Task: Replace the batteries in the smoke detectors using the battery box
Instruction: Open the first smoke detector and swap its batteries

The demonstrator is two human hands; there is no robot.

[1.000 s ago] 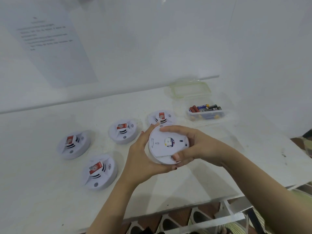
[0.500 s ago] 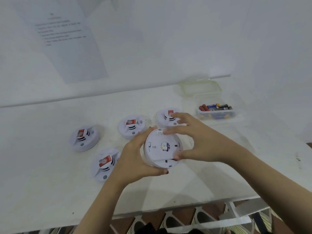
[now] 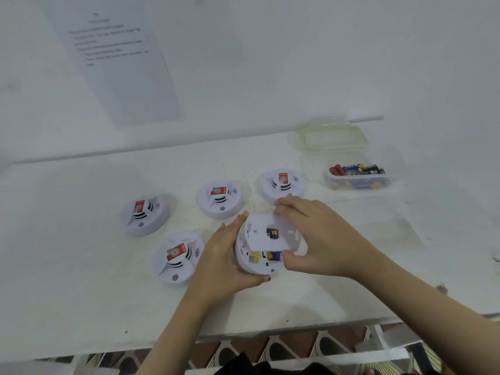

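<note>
I hold a white smoke detector [image 3: 254, 263] upside down over the table's middle. My left hand [image 3: 224, 263] cups its body from the left. My right hand [image 3: 322, 239] grips its round back plate [image 3: 259, 236], which sits shifted up off the body. In the gap below the plate a blue and yellow battery [image 3: 273, 256] shows. Several more detectors rest face up on the table [image 3: 81, 293], among them one at the front left [image 3: 177, 257], one further left [image 3: 144, 213] and one in the middle [image 3: 219, 198]. The clear battery box [image 3: 358, 176] holds several batteries at the right.
The box's greenish lid [image 3: 334, 138] lies behind it near the wall. A printed sheet [image 3: 113, 55] hangs on the wall at the left. The table's front edge runs just below my forearms, with a patterned floor beneath.
The back plate, seated flush on the detector before, has come loose and shifted upward under my right hand, uncovering the battery. The camera view has also swung left.
</note>
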